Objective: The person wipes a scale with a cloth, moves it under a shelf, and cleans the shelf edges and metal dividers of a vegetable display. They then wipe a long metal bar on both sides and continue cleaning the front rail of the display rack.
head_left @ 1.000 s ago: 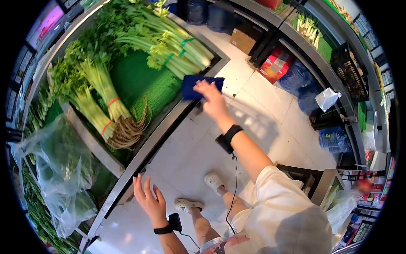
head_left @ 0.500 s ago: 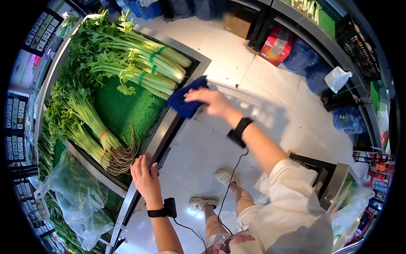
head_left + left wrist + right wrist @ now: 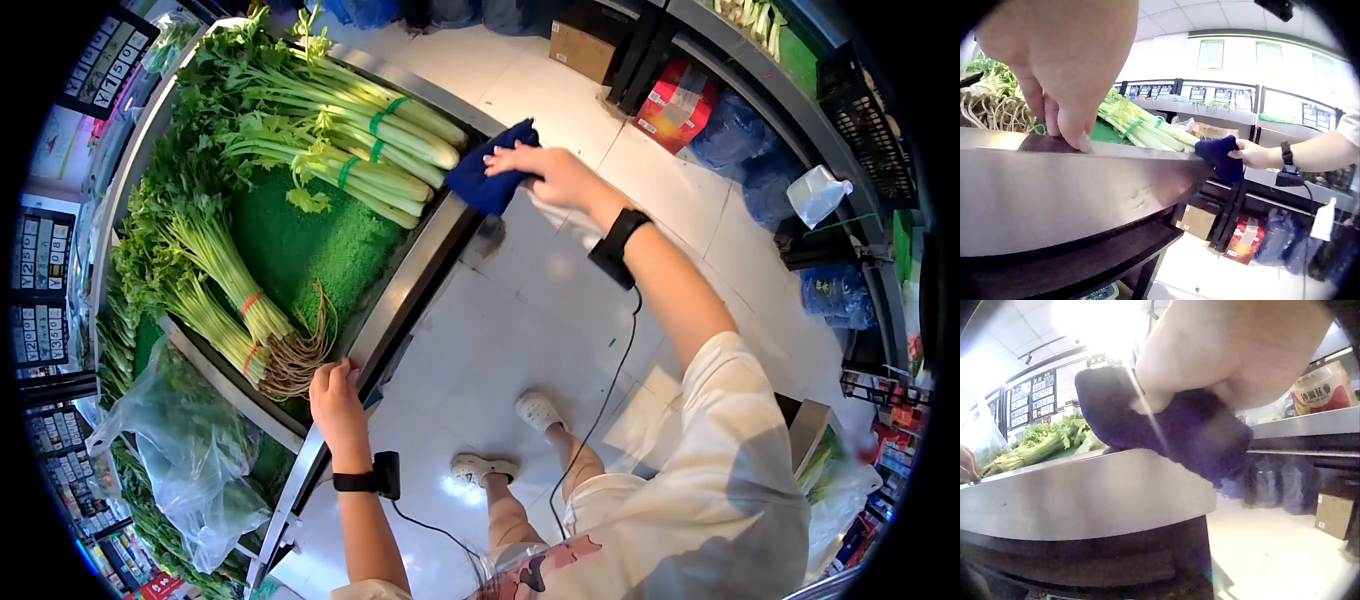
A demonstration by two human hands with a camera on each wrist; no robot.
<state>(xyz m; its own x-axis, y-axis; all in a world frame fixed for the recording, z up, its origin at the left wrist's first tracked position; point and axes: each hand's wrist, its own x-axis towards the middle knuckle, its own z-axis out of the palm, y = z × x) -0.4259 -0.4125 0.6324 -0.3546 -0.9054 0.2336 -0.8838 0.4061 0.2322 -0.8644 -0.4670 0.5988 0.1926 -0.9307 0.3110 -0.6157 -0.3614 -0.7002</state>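
My right hand (image 3: 555,175) holds a dark blue cloth (image 3: 490,165) over the metal edge (image 3: 408,290) of a produce stand, near its far corner. In the right wrist view the cloth (image 3: 1166,431) drapes over the rim below the fingers. My left hand (image 3: 338,405) rests its fingertips on the same edge, nearer to me, beside the brown roots (image 3: 295,360) of a celery bundle. From the left wrist the bent fingers (image 3: 1072,125) touch the top of the rim. Celery bundles tied with green bands (image 3: 390,150) lie close to the cloth; others have red bands (image 3: 250,302).
Green matting (image 3: 300,240) lines the stand. A clear plastic bag (image 3: 185,440) covers greens at the left. Across the tiled floor (image 3: 480,320) stand a red box (image 3: 678,105), a cardboard box (image 3: 582,45) and blue-wrapped bundles (image 3: 735,135). A cable (image 3: 610,400) hangs from the right wrist.
My right hand first slid with the cloth along the edge toward me, then back out to the far corner. My left hand has come up onto the edge, its fingers now more bent.
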